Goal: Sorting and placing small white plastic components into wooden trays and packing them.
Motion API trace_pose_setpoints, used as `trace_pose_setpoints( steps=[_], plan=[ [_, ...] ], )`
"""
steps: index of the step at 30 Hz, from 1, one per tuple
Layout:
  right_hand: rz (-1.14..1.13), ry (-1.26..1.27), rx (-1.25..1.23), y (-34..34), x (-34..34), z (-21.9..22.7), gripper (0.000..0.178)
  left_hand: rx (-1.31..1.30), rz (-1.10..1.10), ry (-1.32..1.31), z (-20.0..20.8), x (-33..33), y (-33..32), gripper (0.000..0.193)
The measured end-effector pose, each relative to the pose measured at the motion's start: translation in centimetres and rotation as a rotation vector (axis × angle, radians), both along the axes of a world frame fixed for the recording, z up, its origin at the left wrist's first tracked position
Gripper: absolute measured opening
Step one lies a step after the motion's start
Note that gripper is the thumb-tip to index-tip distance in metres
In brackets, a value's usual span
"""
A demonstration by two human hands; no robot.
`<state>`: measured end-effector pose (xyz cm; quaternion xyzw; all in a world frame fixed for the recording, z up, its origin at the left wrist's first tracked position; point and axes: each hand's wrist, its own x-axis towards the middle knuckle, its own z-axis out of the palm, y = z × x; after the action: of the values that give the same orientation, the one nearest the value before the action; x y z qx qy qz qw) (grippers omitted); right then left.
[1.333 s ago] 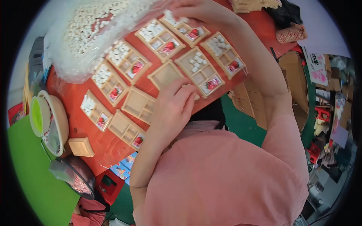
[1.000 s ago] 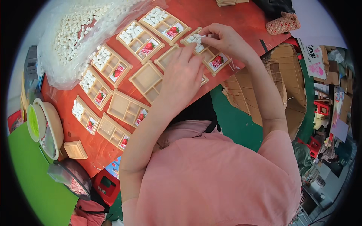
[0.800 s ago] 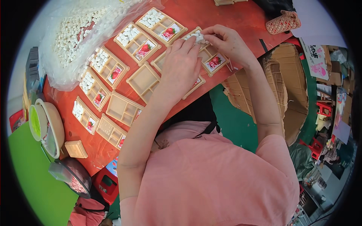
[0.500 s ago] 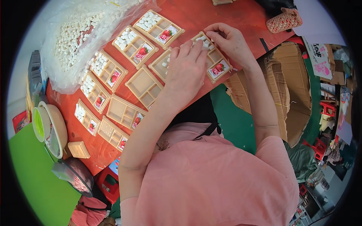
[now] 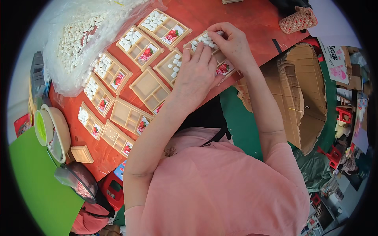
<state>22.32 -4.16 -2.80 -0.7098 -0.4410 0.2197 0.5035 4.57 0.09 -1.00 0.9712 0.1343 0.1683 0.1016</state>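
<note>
My left hand [image 5: 195, 76] reaches over a small wooden compartment tray [image 5: 235, 72], its fingers stretched out and slightly apart on the tray's white blocks. At the tray's far edge, my right hand [image 5: 233, 43] has thumb and index finger pinched together beside the white blocks [image 5: 204, 39]; whether a block is between them is hidden. A strawberry picture [image 5: 223, 68] shows in the tray, partly covered by my hands. Just left is another tray [image 5: 162, 67] with several loose white blocks [image 5: 174, 65] in its large compartment.
More wooden trays stand in rows on the red table [image 5: 232, 15], some filled with white blocks, one bare tray [image 5: 147, 87] among them. A clear plastic bag [image 5: 67, 84] of white blocks lies at the far left. Cardboard [image 5: 303, 98] stands beyond the table's right edge.
The tray under my hands has shifted left, and more of its white blocks show. My right hand has moved slightly left; my left hand has shifted slightly, uncovering blocks in the neighbouring tray.
</note>
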Motion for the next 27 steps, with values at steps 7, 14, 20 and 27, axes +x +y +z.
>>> trace_pose_setpoints(
  steps=[7,14,20,27],
  plan=[
    [0.004,0.37,-0.026,-0.5,-0.3,1.3,0.021,-0.15,0.06,-0.117,-0.1,-0.2,0.0,0.041],
    [0.0,0.429,-0.059,-0.8,-0.5,2.1,0.02,-0.079,0.053,-0.104,-0.2,-0.9,-0.2,0.04],
    [0.067,0.052,-0.019,-0.3,-1.0,1.4,0.02,-0.019,0.1,-0.031,-0.3,-1.3,-0.8,0.047],
    [0.04,0.355,-0.111,-0.8,-0.5,1.8,0.021,-0.049,0.082,-0.076,-0.1,-1.0,-1.9,0.052]
  ],
)
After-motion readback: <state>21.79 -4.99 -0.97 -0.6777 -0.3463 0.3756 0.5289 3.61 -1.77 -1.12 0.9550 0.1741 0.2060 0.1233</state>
